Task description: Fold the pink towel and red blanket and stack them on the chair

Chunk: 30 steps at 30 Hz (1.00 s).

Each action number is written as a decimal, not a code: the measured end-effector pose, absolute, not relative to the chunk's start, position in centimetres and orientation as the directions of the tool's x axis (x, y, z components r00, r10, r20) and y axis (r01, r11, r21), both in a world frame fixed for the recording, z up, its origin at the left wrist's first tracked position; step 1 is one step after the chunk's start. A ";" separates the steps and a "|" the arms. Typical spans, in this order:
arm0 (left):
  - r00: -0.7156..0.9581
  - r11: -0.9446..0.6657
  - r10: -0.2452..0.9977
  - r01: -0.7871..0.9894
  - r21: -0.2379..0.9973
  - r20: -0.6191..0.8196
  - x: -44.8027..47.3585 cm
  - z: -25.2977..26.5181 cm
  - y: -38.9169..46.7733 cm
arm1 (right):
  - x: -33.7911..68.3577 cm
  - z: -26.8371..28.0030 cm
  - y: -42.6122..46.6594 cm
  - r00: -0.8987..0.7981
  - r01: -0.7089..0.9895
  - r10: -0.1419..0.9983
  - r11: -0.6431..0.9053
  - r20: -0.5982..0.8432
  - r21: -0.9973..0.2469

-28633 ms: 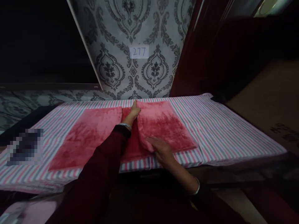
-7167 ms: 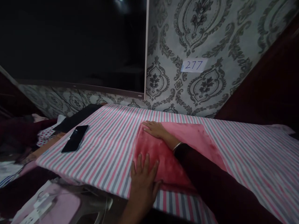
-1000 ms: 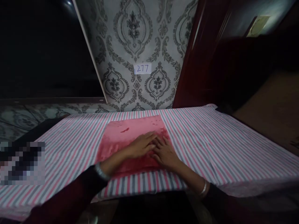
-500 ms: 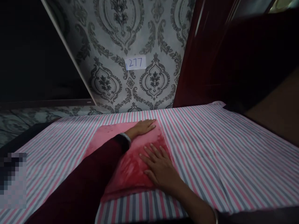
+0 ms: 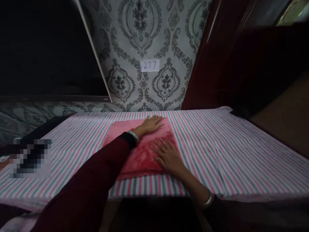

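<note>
A folded pink and red cloth [image 5: 140,158] lies flat on a table covered with a striped sheet [image 5: 205,148]. My left hand [image 5: 151,124] rests open on the cloth's far right part, its fingers stretched towards the right. Nearer to me, my right hand [image 5: 169,158] lies open with spread fingers over the cloth's right edge. Both palms face down, and neither hand grips anything. The left forearm covers part of the cloth's left side.
Behind the table is a patterned wall with a paper label [image 5: 150,65] reading 277. A large dark screen [image 5: 48,51] stands at the back left, and a dark red glossy panel [image 5: 205,71] at the back right. A blurred-out patch [image 5: 30,158] covers something on the left.
The view has shifted, so the table's front edge now shows. Both hands stay flat on the cloth in nearly the same places.
</note>
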<state>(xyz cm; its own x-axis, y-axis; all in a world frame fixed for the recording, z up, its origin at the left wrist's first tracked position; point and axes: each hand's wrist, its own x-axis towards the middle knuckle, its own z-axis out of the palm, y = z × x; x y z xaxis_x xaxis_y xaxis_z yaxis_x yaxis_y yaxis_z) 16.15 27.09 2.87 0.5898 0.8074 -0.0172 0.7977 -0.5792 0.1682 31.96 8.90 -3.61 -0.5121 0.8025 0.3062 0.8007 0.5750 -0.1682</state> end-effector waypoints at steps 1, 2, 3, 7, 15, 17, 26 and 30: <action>0.616 -0.604 0.787 0.779 0.169 -0.025 15.0 3.1 26.3 | 32.1 -3.2 8.9 -0.517 0.801 0.806 0.574 0.288 -0.171; 0.644 -0.630 0.764 0.758 0.171 -0.040 13.7 3.3 25.6 | 32.1 -2.7 8.8 -0.520 0.801 0.811 0.572 0.268 -0.177; 0.665 -0.648 0.744 0.741 0.177 -0.059 12.3 3.5 24.9 | 31.9 -1.9 8.8 -0.522 0.801 0.816 0.569 0.249 -0.186; 0.659 -0.623 0.746 0.741 0.249 -0.094 7.2 4.1 23.5 | 29.6 1.7 9.4 -0.587 0.742 0.783 0.621 0.203 -0.253; 0.641 -0.623 0.763 0.763 0.172 -0.083 6.0 1.7 24.2 | 24.5 -0.4 10.4 -0.814 0.524 0.568 0.809 0.123 -0.266; 0.637 -0.620 0.767 0.767 0.168 -0.076 6.0 1.2 24.8 | 24.6 -1.6 10.3 -0.806 0.526 0.570 0.814 0.161 -0.248; 0.582 -0.562 0.813 0.777 0.282 0.017 3.4 0.2 29.7 | 25.1 -1.7 10.5 -0.809 0.509 0.560 0.820 0.180 -0.263; 0.551 -0.551 0.832 0.807 0.213 0.065 3.8 -0.1 28.9 | 25.1 -2.2 10.5 -0.803 0.506 0.558 0.824 0.208 -0.257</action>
